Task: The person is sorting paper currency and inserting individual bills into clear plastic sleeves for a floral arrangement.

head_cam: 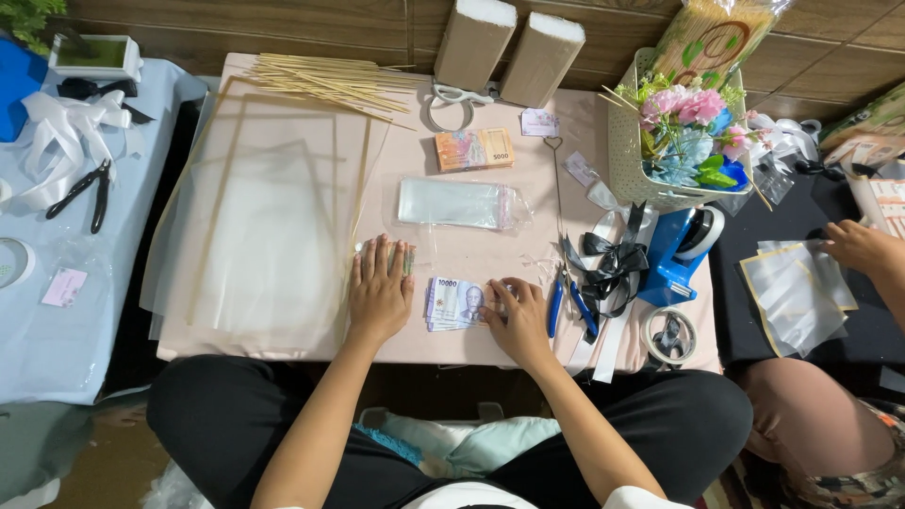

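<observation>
Both hands flat and spread: left hand (pixel 380 290) beside, right hand (pixel 517 317) on banknote stack (pixel 454 303), long axis left-right.

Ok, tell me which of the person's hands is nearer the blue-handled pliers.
Right. The right hand rests on the purple banknotes, just left of the blue-handled pliers. The left hand lies flat farther left, beyond the notes.

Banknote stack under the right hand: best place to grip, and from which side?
Likely the left short edge of the banknote stack: it lies flat, the right hand covers its right end, and the left end is bare. Come from the left, sliding a finger under.
</observation>
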